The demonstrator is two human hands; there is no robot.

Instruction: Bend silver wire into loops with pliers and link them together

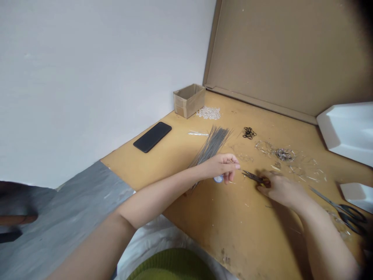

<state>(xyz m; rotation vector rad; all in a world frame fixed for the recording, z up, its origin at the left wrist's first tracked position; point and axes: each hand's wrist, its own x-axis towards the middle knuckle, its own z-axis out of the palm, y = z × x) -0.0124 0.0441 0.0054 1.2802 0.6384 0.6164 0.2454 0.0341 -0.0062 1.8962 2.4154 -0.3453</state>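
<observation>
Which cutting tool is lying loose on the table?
The black-handled scissors at the picture's right side; the other tool is in the right hand.

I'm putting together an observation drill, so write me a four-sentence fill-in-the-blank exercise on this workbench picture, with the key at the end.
1. The small dark scissors are held in the person's ____ hand.
2. Counting the larger scissors lying on the table, ____ pairs are in view.
3. The phone lying flat is ____ in colour.
4. In this view, the ____ wrist crosses over the bundle of thin grey wires.

Missing words: right; two; black; left.
</observation>
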